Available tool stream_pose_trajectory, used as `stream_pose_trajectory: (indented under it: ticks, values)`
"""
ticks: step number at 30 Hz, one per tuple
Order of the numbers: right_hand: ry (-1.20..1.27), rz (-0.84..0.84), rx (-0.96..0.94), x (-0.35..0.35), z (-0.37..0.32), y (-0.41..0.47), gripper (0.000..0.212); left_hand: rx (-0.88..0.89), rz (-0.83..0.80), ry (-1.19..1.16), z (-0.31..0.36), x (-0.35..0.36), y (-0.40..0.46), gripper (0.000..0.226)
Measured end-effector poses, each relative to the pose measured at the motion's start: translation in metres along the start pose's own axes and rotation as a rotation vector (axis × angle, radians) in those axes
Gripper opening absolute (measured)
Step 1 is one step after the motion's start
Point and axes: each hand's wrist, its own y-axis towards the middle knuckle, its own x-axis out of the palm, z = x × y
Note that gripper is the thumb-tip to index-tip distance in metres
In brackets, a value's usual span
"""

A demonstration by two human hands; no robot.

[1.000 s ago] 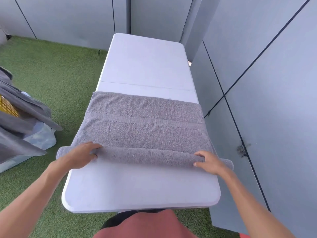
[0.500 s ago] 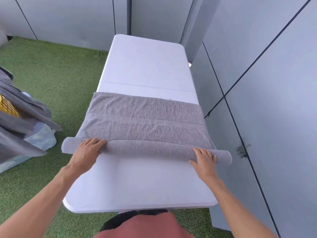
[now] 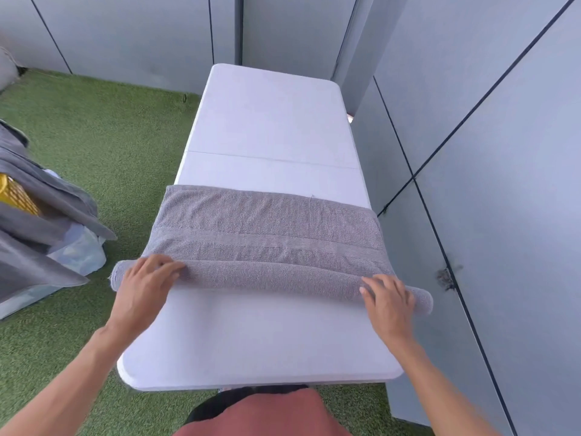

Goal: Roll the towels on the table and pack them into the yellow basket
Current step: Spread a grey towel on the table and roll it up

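I see my left hand and right hand pressing flat on the ends of the rolled part of the grey towel, fingers straight and slightly spread; the towel lies across the white tabletop, over green turf beside grey wall panels; the yellow basket sits far left under grey cloths; the roll has advanced farther up than half a second ago.
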Motion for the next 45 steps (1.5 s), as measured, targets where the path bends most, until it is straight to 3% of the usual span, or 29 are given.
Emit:
stream_pose_trajectory:
  ticks: [2, 6, 10, 14, 17, 18, 20, 22, 24, 27, 29, 32, 35, 38, 42, 43, 45]
  values:
    - [-0.097, -0.013, -0.022, 0.006, -0.005, -0.013, 0.042, 0.086, -0.074, 0.07, -0.004, 0.011, -0.015, 0.044]
    - [-0.155, -0.286, -0.023, 0.014, -0.011, -0.007, 0.072, 0.117, -0.217, 0.174, -0.014, 0.019, -0.004, 0.074]
    - [-0.086, -0.303, -0.029, 0.006, -0.013, 0.012, 0.058, 0.009, -0.277, 0.195, -0.008, 0.011, 0.022, 0.058]
    - [-0.029, -0.383, -0.096, 0.003, 0.003, 0.007, 0.052, -0.079, -0.547, 0.168, -0.012, -0.002, 0.024, 0.048]
    - [0.07, -0.487, -0.074, -0.001, 0.017, 0.013, 0.058, -0.141, -0.724, -0.004, -0.013, -0.013, 0.025, 0.048]
    - [0.161, -0.519, -0.038, -0.005, 0.018, 0.018, 0.06, -0.18, -0.702, -0.095, -0.014, -0.013, 0.026, 0.047]
    - [0.374, -0.528, 0.062, -0.012, 0.013, 0.03, 0.066, -0.217, -0.48, -0.23, -0.012, -0.012, 0.025, 0.044]
    - [0.469, -0.349, 0.111, -0.014, 0.007, 0.035, 0.059, -0.152, -0.201, -0.173, -0.008, -0.007, 0.02, 0.036]
    - [0.359, -0.157, 0.033, -0.009, 0.006, 0.03, 0.041, -0.034, -0.082, -0.051, -0.003, 0.004, 0.004, 0.031]
    - [0.016, -0.11, -0.094, 0.008, 0.006, 0.008, 0.049, 0.058, -0.17, 0.091, -0.003, 0.019, -0.019, 0.064]
    - [-0.081, -0.197, -0.103, 0.015, 0.002, 0.002, 0.066, 0.041, -0.199, 0.141, -0.004, 0.023, -0.017, 0.074]
    - [-0.134, -0.358, -0.111, 0.017, -0.001, 0.018, 0.079, 0.006, -0.186, 0.168, 0.0, 0.025, -0.001, 0.069]
    - [-0.167, -0.408, -0.146, 0.007, -0.003, 0.036, 0.065, -0.015, -0.198, 0.172, 0.001, 0.025, 0.006, 0.059]
    - [-0.118, -0.505, -0.158, 0.001, 0.005, 0.04, 0.052, -0.07, -0.298, 0.153, -0.002, 0.019, 0.003, 0.049]
    - [0.203, -0.773, -0.015, -0.015, 0.01, 0.048, 0.049, -0.148, -0.591, 0.003, -0.011, 0.0, 0.016, 0.05]
    - [0.289, -0.771, 0.024, -0.017, 0.008, 0.051, 0.051, -0.166, -0.608, -0.061, -0.011, -0.003, 0.021, 0.049]
    - [0.419, -0.6, 0.065, -0.016, 0.006, 0.052, 0.054, -0.169, -0.498, -0.153, -0.008, -0.007, 0.027, 0.044]
